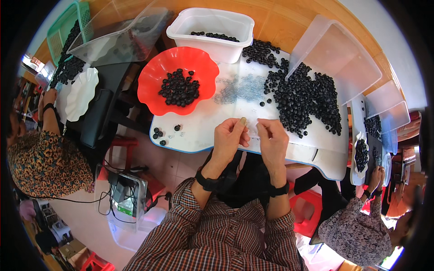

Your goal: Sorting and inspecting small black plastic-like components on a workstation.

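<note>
Over the near edge of the white table [199, 131], my left hand [229, 139] is closed, its thumb pressed against the fingers. My right hand [273, 141] faces it a short gap away, thumb and forefinger pinched. Whatever either hand holds is too small or hidden to name. Just beyond them lies a patch of tiny clear pieces [239, 89]. A large pile of small black round pieces [296, 101] spreads to the right. More black pieces [178, 90] fill the middle of a red wavy-edged bowl [147, 86] at the left. Several loose ones [157, 134] lie near the front left edge.
A white tub [210, 47] with black pieces stands at the back. One clear plastic bin [337, 54] leans at the back right. Co-workers sit left [49, 158] and right [357, 232] at other tables. Behind me on the left is a clear box [129, 198] with cables.
</note>
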Available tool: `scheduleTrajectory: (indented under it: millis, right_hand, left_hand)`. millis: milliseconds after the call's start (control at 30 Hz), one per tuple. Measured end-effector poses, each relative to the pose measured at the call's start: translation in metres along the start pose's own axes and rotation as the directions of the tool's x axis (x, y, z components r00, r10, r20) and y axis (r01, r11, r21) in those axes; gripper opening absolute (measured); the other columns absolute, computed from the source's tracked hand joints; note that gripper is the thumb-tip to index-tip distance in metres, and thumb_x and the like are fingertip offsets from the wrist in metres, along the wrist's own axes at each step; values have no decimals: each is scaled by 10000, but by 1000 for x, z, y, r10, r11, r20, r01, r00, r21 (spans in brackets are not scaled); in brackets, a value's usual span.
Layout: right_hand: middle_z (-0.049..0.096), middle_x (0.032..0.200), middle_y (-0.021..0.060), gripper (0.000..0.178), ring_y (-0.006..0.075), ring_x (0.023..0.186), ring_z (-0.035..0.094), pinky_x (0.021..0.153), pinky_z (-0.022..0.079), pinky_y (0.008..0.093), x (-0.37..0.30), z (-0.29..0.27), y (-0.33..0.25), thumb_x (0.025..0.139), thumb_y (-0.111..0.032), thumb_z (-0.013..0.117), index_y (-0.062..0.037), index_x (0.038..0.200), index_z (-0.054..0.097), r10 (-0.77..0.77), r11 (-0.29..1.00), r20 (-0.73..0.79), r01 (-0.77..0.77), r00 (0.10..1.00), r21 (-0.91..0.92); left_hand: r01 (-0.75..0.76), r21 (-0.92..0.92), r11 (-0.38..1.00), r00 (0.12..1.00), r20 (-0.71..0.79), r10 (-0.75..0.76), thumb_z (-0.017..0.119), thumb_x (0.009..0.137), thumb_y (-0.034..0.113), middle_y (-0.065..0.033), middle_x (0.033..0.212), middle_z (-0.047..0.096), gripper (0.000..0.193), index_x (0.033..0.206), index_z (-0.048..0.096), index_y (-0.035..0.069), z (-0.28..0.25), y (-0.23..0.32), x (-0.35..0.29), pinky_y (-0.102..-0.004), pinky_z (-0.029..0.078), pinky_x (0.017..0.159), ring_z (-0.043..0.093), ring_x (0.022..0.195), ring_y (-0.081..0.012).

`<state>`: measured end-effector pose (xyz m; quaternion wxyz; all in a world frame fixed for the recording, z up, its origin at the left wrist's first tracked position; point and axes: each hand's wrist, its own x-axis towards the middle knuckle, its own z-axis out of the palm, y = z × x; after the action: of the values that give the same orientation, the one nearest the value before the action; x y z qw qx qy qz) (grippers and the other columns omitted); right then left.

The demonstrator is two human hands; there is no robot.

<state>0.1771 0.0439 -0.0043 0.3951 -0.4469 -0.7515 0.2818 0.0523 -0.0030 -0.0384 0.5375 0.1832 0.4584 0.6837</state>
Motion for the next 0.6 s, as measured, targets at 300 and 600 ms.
scheduleTrajectory:
  millis: [300,600]
  right_hand:
    - [605,812,80,120,149,662,608,592,483,267,-18,9,2,836,-8,677,-9,951,643,27,979,0,-26,1000,201]
    - [640,762,59,102,99,637,580,592,474,240,-28,-16,28,847,-14,666,4,945,646,169,979,-156,-148,973,138]
  left_hand:
    - [0,166,986,997,82,-14,608,946,208,-26,670,601,230,891,643,-13,6,2,-4,-189,436,445,536,527,-65]
    - [-153,459,875,978,-57,201,601,936,149,-51,779,623,204,929,648,-49,3,11,12,-217,480,484,581,580,-79]
